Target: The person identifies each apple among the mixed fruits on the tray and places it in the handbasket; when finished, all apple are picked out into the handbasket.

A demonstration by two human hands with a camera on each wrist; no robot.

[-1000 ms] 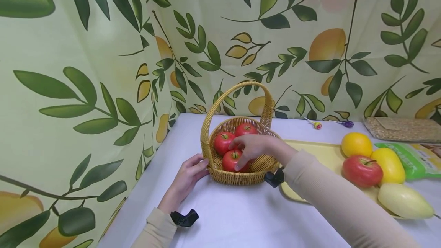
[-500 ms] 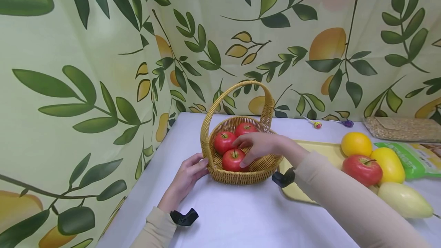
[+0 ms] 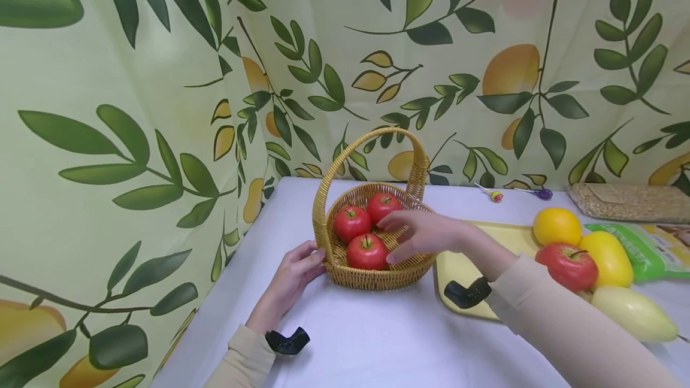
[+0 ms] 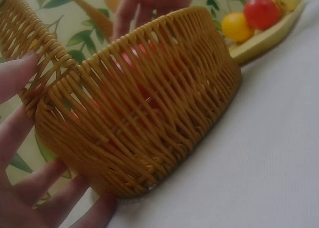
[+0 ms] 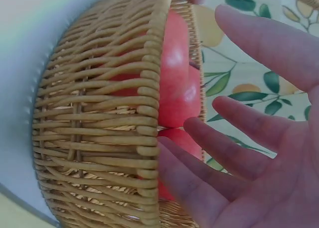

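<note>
A woven wicker basket (image 3: pixel 377 279) with a tall arched handle stands on the table, holding three red apples: one at the front (image 3: pixel 366 252), one at the left (image 3: pixel 352 224) and one at the back (image 3: pixel 384 207). My left hand (image 3: pixel 295 271) rests against the basket's left side. In the left wrist view, the thumb lies at the handle's base and its spread fingers (image 4: pixel 50 183) touch the outer wall. Over the basket's right part, my right hand (image 3: pixel 423 233) has loosely extended fingers and holds nothing. The right wrist view shows the right fingers (image 5: pixel 244 158) apart above the rim, beside the apples.
A yellow tray (image 3: pixel 463 262) to the right bears an orange fruit (image 3: pixel 557 226), a yellow fruit (image 3: pixel 609 259), a red fruit (image 3: pixel 566 266) and a pale pear-shaped fruit (image 3: pixel 631 314). Behind lie two lollipops (image 3: pixel 496 196), a bag of grain (image 3: pixel 631 201) and a green packet (image 3: pixel 647 250).
My right hand has let go of the front apple and moved to the right, its fingers spreading. The apples stay in the basket. The left hand keeps its place.
</note>
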